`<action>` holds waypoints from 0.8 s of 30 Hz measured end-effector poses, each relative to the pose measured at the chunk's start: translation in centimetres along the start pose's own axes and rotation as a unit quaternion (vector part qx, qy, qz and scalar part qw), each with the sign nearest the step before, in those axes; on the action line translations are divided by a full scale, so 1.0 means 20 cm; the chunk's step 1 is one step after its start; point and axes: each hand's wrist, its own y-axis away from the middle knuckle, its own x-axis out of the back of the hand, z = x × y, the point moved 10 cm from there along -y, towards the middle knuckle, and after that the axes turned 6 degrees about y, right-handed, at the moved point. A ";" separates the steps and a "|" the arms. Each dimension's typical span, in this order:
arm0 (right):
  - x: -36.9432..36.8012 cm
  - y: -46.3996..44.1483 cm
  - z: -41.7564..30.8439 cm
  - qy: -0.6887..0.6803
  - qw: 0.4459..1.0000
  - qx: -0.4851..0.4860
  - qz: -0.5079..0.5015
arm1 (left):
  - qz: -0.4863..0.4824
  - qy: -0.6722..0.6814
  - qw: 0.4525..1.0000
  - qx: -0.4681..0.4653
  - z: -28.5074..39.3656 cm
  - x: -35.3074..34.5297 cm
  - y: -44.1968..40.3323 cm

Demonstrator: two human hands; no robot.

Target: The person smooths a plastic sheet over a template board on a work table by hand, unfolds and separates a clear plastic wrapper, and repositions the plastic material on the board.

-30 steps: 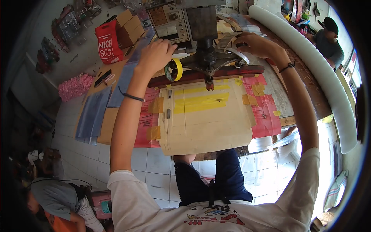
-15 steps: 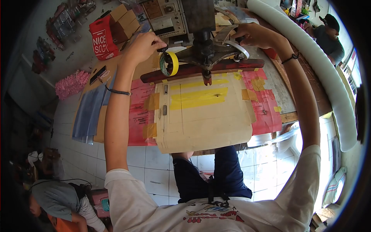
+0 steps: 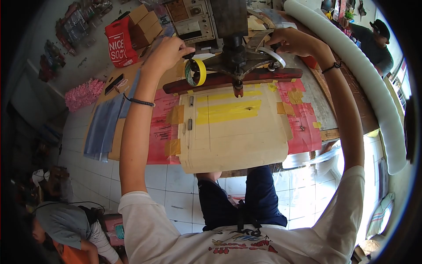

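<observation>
Left hand (image 3: 168, 52), above centre-left of the frame: grip narrow, closed on a dark left handle (image 3: 189, 56) of the black metal press head (image 3: 235, 61). Right hand (image 3: 292, 42), above centre-right: grip narrow, curled around a dark right handle (image 3: 275, 45), with fingertips partly hidden. At upper centre, between both hands, the press head beneath a thick dark column (image 3: 228, 22); on its left arm a yellow tape roll (image 3: 201, 72), on its right a pale ring (image 3: 273, 57). Directly below, a long dark-red bar (image 3: 259, 76), slightly tilted, across the far edge of a beige sheet (image 3: 237, 147). In mid-frame, the sheet with yellow strips (image 3: 228, 111), overhanging the near edge of the desk (image 3: 323, 112); to either side, red sheets (image 3: 304, 132) with tan tape (image 3: 175, 114). At left, blue sheets (image 3: 101, 132) near a phone (image 3: 114, 84); at upper left, a red bag (image 3: 119, 46) beside a cardboard box (image 3: 143, 31). Along the right, a long white roll (image 3: 351, 66); at upper right and lower left, one other person each.
</observation>
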 end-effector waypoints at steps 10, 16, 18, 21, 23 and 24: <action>0.02 0.01 -0.01 0.011 1.000 -0.022 -0.011 | 0.006 -0.030 1.000 0.002 -0.01 0.01 -0.01; 0.03 0.02 -0.02 0.031 0.999 -0.038 -0.005 | 0.010 -0.016 1.000 -0.005 -0.01 0.00 -0.01; 0.01 0.01 -0.02 0.029 0.999 -0.018 -0.004 | 0.008 -0.020 1.000 -0.007 0.00 0.00 0.00; 0.01 0.01 -0.01 0.010 1.000 -0.020 -0.003 | 0.019 -0.001 1.000 -0.010 -0.01 0.00 -0.01; 0.01 0.00 -0.01 0.010 1.000 -0.004 0.005 | 0.008 -0.003 1.000 -0.010 -0.02 -0.01 -0.01; 0.02 0.01 -0.03 0.010 1.000 0.003 0.008 | 0.002 -0.004 1.000 -0.009 -0.02 -0.01 -0.01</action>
